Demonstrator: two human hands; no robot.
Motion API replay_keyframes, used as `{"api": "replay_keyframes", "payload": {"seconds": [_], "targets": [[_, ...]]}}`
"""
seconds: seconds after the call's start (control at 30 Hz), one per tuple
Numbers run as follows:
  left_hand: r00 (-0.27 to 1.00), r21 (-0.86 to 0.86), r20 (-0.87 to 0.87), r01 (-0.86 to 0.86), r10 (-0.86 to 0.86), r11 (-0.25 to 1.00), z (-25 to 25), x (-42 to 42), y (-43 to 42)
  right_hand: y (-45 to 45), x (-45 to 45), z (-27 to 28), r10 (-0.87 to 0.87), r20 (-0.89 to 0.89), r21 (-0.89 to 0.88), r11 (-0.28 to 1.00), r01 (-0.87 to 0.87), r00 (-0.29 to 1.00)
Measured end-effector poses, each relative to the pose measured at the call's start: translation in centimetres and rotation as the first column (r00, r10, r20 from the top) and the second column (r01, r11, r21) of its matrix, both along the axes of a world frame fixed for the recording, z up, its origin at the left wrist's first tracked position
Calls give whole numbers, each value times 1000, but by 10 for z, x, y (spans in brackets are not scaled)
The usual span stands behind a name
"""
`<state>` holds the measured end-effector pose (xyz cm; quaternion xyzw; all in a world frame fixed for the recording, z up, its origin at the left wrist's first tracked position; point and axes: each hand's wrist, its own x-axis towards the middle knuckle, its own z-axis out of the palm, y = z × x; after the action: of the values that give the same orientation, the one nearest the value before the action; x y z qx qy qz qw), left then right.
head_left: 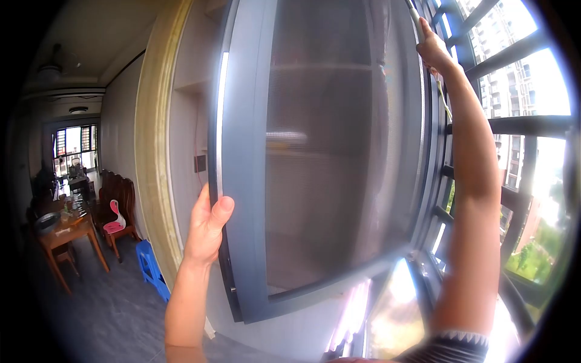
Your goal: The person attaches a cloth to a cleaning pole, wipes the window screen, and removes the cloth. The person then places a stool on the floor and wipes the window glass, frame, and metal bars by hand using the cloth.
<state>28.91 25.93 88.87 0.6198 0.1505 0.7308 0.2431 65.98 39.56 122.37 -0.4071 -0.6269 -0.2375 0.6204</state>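
Note:
A window screen [248, 163] with a blue-grey frame and fine mesh stands swung open in front of me. My left hand [207, 224] is closed around the frame's left edge, thumb on the near face and fingers hidden behind. High on the right, my right hand [433, 48] is closed on a slim pale handle [416, 17], beside the frame's hinge side. The far end of that handle runs out of the picture, so I cannot tell its kind. A thin yellowish strip [445, 100] hangs below this hand.
Dark window bars [520, 125] rise at the right, with tall buildings outside. A yellowish door trim [154, 121] stands at the left. Beyond it are a wooden table [66, 235], wooden chairs [124, 196] and a blue plastic stool [149, 266].

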Motion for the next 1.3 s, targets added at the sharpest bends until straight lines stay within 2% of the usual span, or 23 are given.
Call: {"api": "replay_keyframes", "payload": {"seconds": [0.1,0.2,0.27,0.37,0.4,0.43,0.5,0.53,0.57,0.63,0.67,0.77,0.87,0.93,0.97,1.0,1.03,1.1,1.13,1.17,1.2,1.27,1.3], "targets": [[1000,5,-5,-5,5,1000,1,0,1,-31,-17,-16,0,-37,-128,992,-4,999],[1000,13,-11,-16,17,1000,-1,-1,1,21,36,-6,-188,50,112,977,182,981],[1000,4,-3,-13,13,1000,-1,0,0,23,46,-3,-200,60,80,978,195,978],[1000,11,2,-9,9,1000,-3,-2,5,-23,-1,1,-130,-43,-177,977,121,991],[1000,8,-5,-6,6,1000,-3,-2,3,4,1,9,-87,-38,-147,986,81,995],[1000,-5,-15,12,-12,1000,-3,2,2,15,1,2,-131,-47,-125,984,125,990],[1000,27,-5,-19,19,999,2,-3,0,78,31,31,-189,14,214,960,182,982],[999,17,-1,-34,34,999,0,-5,0,51,24,20,-66,-13,49,997,67,998],[1000,2,-5,-23,23,1000,-2,-3,4,27,20,7,-24,-41,-19,1000,23,999],[1000,12,-1,-16,16,1000,-1,0,4,14,25,-5,-69,-56,-92,994,64,996],[1000,11,-2,-9,9,1000,-1,1,3,12,26,-13,-10,-102,-151,989,-5,995],[1000,17,8,25,-25,1000,1,3,2,44,40,-36,-48,-54,-57,997,45,997],[999,16,9,35,-35,999,0,3,2,20,12,-109,39,-120,-220,973,-65,992],[1000,19,7,14,-14,1000,2,5,1,14,2,-159,32,-129,-285,956,-68,991],[1000,17,-12,29,-29,999,2,2,3,35,10,-187,28,-97,-215,975,-49,995],[999,16,-32,42,-42,999,0,-3,8,25,5,-220,19,-96,-239,970,-41,995],[997,19,-51,58,-57,998,0,-6,10,26,4,-259,90,-109,-205,972,-111,990],[997,19,-27,68,-68,997,2,0,6,12,-8,-347,110,-168,-262,953,-152,980],[996,26,-37,81,-80,996,4,0,8,17,-11,-403,131,-113,-151,978,-147,985],[995,31,-47,92,-91,995,4,-1,8,2,-19,-450,147,-193,-260,946,-195,970],[996,32,-53,73,-71,997,4,0,7,-10,-25,-490,139,-168,-269,946,-181,976],[998,43,-55,23,-21,999,5,1,6,-28,-28,-536,81,-58,-193,977,-91,995],[998,48,-63,21,-18,999,5,-1,7,-32,-26,-538,78,-54,-188,978,-87,996]]}}
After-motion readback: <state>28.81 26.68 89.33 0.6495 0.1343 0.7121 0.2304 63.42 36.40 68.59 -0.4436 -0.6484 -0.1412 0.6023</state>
